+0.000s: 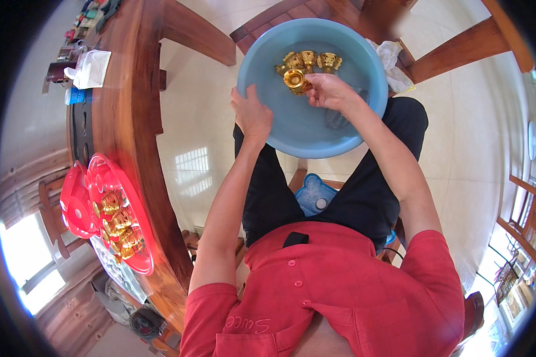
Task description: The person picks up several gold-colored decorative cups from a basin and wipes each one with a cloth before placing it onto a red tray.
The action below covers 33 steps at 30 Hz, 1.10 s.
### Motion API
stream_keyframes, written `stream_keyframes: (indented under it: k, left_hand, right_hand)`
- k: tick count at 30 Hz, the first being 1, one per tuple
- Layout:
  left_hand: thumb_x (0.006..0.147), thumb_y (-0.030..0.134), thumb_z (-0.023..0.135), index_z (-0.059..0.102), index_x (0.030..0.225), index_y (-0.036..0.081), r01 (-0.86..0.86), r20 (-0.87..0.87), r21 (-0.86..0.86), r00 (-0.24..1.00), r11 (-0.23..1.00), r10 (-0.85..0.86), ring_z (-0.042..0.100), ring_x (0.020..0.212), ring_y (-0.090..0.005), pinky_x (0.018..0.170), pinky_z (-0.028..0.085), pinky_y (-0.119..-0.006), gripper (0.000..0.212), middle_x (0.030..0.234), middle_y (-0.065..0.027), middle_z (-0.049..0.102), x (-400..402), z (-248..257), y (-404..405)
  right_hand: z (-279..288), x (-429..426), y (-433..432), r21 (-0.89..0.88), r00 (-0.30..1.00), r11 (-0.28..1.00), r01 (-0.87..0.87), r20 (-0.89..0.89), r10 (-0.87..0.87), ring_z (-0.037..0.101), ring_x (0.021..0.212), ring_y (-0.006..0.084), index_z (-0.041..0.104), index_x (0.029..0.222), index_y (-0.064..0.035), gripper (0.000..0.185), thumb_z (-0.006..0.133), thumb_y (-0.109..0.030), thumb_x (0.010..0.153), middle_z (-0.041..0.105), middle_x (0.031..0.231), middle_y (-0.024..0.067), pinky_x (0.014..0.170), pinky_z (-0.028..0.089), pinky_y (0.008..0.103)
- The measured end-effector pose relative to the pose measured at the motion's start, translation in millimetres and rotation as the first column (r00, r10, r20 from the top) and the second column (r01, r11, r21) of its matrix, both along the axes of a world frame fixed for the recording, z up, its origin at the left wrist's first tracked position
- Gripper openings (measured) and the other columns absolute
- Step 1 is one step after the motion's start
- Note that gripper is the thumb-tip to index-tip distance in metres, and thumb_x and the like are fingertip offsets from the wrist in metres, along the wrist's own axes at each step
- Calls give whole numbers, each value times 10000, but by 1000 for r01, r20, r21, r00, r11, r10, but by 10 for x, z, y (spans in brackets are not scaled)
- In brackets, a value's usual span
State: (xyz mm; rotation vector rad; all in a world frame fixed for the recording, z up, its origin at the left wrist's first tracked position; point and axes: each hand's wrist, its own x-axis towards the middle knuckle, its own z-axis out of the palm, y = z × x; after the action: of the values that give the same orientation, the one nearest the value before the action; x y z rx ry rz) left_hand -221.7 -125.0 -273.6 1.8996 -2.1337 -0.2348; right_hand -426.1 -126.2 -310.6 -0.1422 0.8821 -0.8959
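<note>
A round blue plastic basin (290,143) rests over my knees. My left hand (253,114) grips its left rim, with the thumb over the edge. In my right hand (328,91) is a small gold-coloured cup (296,81), tilted, its round opening or base facing up, held above the inside of the basin. Several more gold-coloured ornate cups (329,62) lie together at the basin's far side. A dark grey cloth or pad (336,119) lies in the basin, partly hidden beneath my right forearm.
On the wooden table (147,147) at left, a red plastic tray (148,254) holds several gold cups; a pack of white tissues (93,69) lies farther up. A white cloth (391,62) hangs right of the basin. Wooden furniture legs (460,51) stand beyond.
</note>
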Motion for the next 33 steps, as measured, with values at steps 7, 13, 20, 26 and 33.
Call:
stream_keyframes:
  k: [7, 13, 20, 26, 33]
  left_hand:
    - [723, 23, 605, 491, 1192, 80, 10, 7, -30, 1000, 999, -10, 472, 1059, -421, 844, 471, -462, 486, 1286, -220, 331, -3, 13, 4]
    - [719, 26, 593, 516, 1186, 113, -22, -12, 22, 1000, 1000, 22, 477, 1100, -409, 883, 447, -466, 482, 1277, -222, 364, -4, 41, 12]
    - [723, 28, 597, 516, 1159, 92, -3, 7, -16, 1000, 1000, 4, 491, 1048, -407, 835, 474, -461, 448, 1274, -209, 350, 5, 31, 0]
    - [731, 42, 582, 522, 1185, 113, -15, -29, 30, 999, 999, 16, 483, 1093, -414, 885, 446, -462, 464, 1289, -224, 359, -5, 54, 12]
    - [736, 45, 580, 522, 1194, 116, -12, -20, 30, 1000, 999, 13, 481, 1092, -416, 890, 444, -469, 467, 1292, -224, 352, -27, 56, 15]
  right_hand:
    - [128, -4, 19, -111, 993, 993, 38, 118, -24, 483, 590, 67, 539, 965, -105, 86, 508, -181, 938, 539, 790, -21, 561, 458, 255]
    - [424, -30, 107, -410, 998, 912, 11, -59, -38, 535, 647, 100, 565, 987, -79, 115, 554, -163, 909, 575, 826, 9, 631, 472, 259]
    - [528, 137, 199, -716, 560, 607, -345, -676, -479, 609, 782, 168, 589, 940, -3, 141, 613, -103, 843, 633, 849, 83, 711, 477, 297]
    - [598, 5, 201, -705, 848, 708, -33, -395, -353, 592, 801, 101, 608, 932, -17, 123, 638, -86, 835, 614, 842, 24, 759, 490, 259]
    - [544, -39, 115, -685, 431, 643, -343, -723, -540, 604, 746, 202, 604, 884, 3, 121, 639, -71, 795, 618, 848, 97, 717, 478, 303]
